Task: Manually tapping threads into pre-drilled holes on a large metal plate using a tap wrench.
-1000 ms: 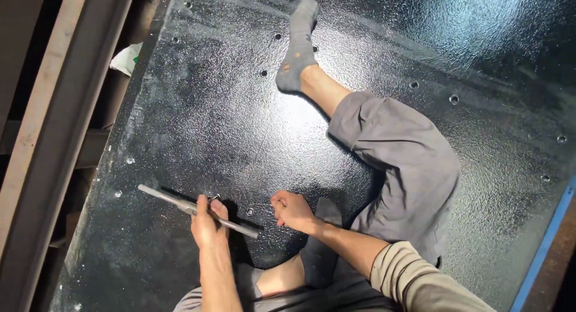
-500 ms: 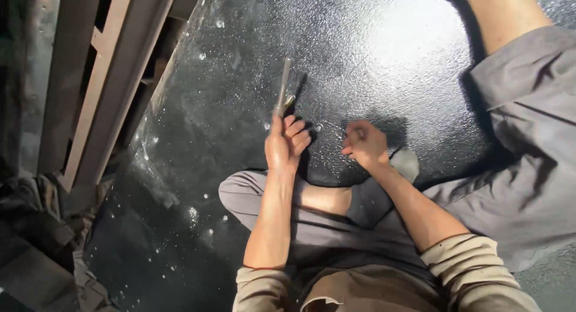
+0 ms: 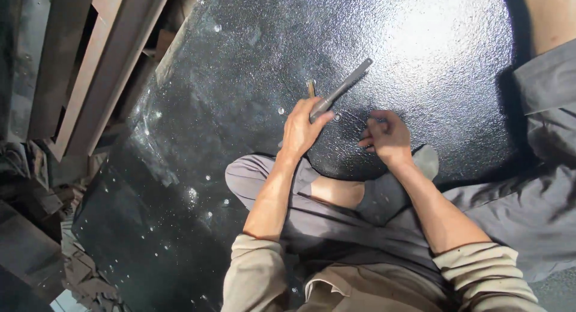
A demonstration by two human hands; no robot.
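Fingers of your left hand grasp a grey metal bar mid-frame; your right hand pinches something small on the black panel, work unfinished.

Floor: a large black sheet with a rough, speckled texture and scattered small holes, tilted across the view.
Light: a strong glare falls on its upper right part; the lower left lies in shadow.
Left side: brown wooden beams running diagonally.
Lower left corner: dark rubble and scraps.
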